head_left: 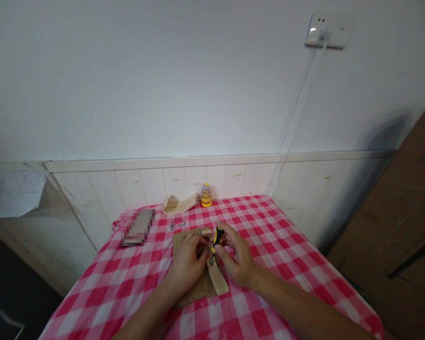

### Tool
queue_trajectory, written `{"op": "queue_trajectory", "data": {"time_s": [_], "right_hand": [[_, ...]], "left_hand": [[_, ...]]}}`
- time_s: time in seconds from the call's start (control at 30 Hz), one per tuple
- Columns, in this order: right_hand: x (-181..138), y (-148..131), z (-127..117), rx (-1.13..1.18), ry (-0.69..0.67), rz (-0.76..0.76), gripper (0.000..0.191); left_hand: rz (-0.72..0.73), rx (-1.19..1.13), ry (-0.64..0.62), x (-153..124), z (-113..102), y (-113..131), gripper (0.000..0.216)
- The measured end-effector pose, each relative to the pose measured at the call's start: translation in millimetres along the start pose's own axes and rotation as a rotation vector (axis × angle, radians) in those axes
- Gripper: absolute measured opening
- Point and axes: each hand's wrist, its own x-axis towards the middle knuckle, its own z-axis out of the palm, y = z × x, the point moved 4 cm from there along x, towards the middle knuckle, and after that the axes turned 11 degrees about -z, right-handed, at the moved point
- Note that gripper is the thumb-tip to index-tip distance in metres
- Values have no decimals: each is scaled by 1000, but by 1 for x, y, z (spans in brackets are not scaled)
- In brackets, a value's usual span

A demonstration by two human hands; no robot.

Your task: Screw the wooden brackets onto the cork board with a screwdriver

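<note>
My right hand (239, 257) grips a black and yellow screwdriver (218, 237), held nearly upright with its tip down by a light wooden piece (217, 278). Small metal hardware (211, 259) shows at the tip, too small to make out. Just left of it, my left hand (189, 259) has thumb and fingers pinched together at the wooden piece; what they hold is hidden. Under both lies a brown board (194, 293), with the wooden piece resting on its right side.
A red and white checked cloth (262, 226) covers the table. Toward the wall stand a curved wooden part (179, 205) and a yellow-based bit container (206, 196). Small metal parts (177, 223) lie nearer. A blurred-out flat object (140, 227) is at left. Brown cardboard (386, 226) leans at right.
</note>
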Motion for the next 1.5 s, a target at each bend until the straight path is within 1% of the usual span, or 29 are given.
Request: {"op": "queue_trajectory", "data": {"time_s": [0.27, 0.47, 0.63, 0.73, 0.97, 1.33, 1.5], "right_hand": [[1, -3, -1, 28, -57, -22, 53], [1, -1, 1, 52, -73, -5, 52], [3, 1, 2, 33, -89, -2, 53], [5, 0, 2, 26, -96, 5, 53], [7, -5, 0, -24, -30, -10, 53], [7, -2, 3, -28, 12, -17, 51], [4, 5, 3, -43, 29, 14, 54]], "left_hand": [[4, -18, 9, 0, 1, 0, 9], [4, -9, 9, -1, -2, 4, 14], [10, -17, -51, 0, -1, 4, 19], [-5, 3, -55, 0, 0, 4, 18], [-1, 6, -37, 0, -1, 4, 16], [-12, -19, -69, 0, 1, 0, 14], [-7, -17, -49, 1, 1, 0, 14]]}}
